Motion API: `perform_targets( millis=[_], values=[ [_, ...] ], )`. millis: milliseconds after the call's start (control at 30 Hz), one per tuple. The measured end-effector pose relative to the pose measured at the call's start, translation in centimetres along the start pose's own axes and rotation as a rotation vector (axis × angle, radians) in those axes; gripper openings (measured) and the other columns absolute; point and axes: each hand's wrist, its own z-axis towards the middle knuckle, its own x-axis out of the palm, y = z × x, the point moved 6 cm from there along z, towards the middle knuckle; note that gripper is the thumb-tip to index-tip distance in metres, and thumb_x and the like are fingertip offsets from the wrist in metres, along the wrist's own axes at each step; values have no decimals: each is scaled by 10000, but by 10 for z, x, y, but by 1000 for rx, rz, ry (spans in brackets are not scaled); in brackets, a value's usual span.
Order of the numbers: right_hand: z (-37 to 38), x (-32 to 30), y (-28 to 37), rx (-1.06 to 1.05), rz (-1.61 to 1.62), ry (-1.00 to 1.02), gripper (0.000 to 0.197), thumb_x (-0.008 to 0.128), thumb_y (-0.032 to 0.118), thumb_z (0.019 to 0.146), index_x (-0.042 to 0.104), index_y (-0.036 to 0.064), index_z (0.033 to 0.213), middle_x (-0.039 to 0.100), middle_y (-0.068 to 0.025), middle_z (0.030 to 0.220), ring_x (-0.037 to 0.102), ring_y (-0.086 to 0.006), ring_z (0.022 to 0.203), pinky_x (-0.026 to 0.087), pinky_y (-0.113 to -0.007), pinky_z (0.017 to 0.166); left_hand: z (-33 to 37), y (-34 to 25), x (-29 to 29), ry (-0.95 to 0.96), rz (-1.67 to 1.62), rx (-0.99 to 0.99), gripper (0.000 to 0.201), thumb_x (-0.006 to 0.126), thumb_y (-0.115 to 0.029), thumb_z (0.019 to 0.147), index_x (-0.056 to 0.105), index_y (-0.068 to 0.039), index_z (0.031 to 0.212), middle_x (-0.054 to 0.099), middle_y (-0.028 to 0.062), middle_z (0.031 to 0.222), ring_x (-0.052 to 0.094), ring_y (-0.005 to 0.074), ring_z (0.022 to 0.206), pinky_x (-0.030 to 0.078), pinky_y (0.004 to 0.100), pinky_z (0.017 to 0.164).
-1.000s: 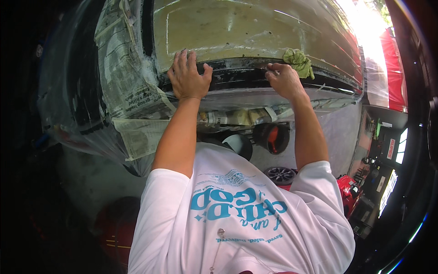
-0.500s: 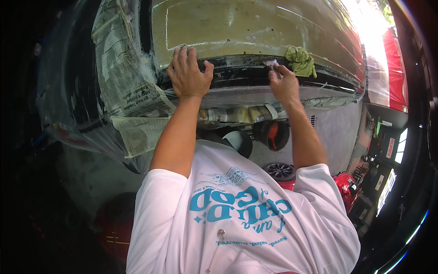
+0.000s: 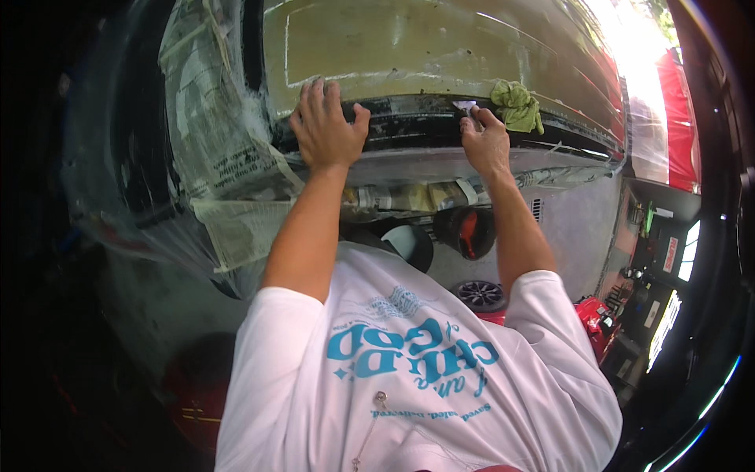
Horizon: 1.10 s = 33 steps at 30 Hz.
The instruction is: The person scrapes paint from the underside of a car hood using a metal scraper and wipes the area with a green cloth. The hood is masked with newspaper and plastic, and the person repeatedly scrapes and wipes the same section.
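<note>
My left hand (image 3: pixel 326 130) lies open on the lower edge of a yellowish-tan car panel (image 3: pixel 409 47), fingers spread and pointing away from me. Beneath it runs a black trim strip (image 3: pixel 401 130) with whitish smears. My right hand (image 3: pixel 486 145) is closed, thumb and fingers pinching a small pale flat piece (image 3: pixel 464 105) against the strip's upper edge. Its kind is hard to make out, since the fingers cover most of it. A crumpled green cloth (image 3: pixel 515 108) rests on the panel edge just right of that hand.
Taped newspaper (image 3: pixel 208 118) and clear plastic film (image 3: pixel 118 212) mask the car's left part. Below the strip are more newspaper (image 3: pixel 409 197) and a dark bucket (image 3: pixel 465 234) with a red patch inside. A wheel (image 3: pixel 480 295) and red equipment (image 3: pixel 598 321) stand lower right.
My right hand has shifted slightly to the left along the black strip with the small pale piece. My left hand and the green cloth stay almost where they were.
</note>
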Motion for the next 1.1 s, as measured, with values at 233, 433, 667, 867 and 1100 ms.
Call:
perform_targets(
  millis=[233,433,667,867,1100],
  values=[
    [4,-12,23,-124,-167,136,482,725,266,911,721,8,1318,741,-265,1221,709,-422,1167,528,-432,1060,-7,3,1,48,-19,-23,550,659,-411,922,617,-122,1387,545,118,1507,435,322,1479,335,548,1158],
    [-5,8,10,20,8,23,464,723,268,915,726,20,1307,735,-268,1233,707,-414,1174,529,-439,1046,-7,2,3,49,-30,-41,554,658,-413,922,614,-133,1397,529,108,1529,416,313,1495,325,555,1168],
    [5,-12,34,-87,-232,169,466,732,284,922,731,46,1322,732,-252,1266,698,-405,1211,517,-426,1073,-2,6,5,54,-55,-42,554,655,-420,921,615,-141,1398,523,106,1539,411,312,1499,308,560,1178],
    [-9,11,23,7,27,5,481,721,278,915,721,40,1332,749,-259,1200,708,-412,1171,526,-432,1055,-12,0,6,65,-32,-38,562,650,-431,927,608,-139,1405,523,103,1541,408,308,1501,309,553,1177],
    [-1,-12,26,-41,-101,121,481,721,293,907,726,31,1310,756,-259,1182,714,-415,1161,521,-425,1045,-6,4,6,72,-9,-35,567,645,-439,931,607,-136,1409,522,108,1536,413,313,1496,320,550,1173]
  ],
)
